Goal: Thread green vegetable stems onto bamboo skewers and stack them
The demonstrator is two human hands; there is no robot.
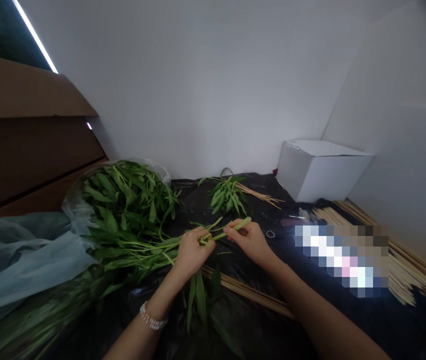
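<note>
One black sheet covers the work surface, and on its left side we see a large heap of leafy greens, partly inside a clear plastic bag. A white box stands at the far right.

Across the middle, directly in front of the person, lie the green stems. Their long axis goes from the heap towards the right, and it rises a little away from the body. The left hand is the nearer one to the heap; its fingers are curled closed around the stems. The right hand is beside it, at the end away from the leaves, with thumb and fingers pinched on one thicker stem. A short gap separates the two hands.

Below them, thin sticks run obliquely to the lower right, where the right forearm hides their end. A small ring lies just beside the right hand.

We cannot count the stems inside the left grip, because the back of the hand covers them. The pixelated patch at right is unreadable, and the lower left is dim and blurred.
</note>
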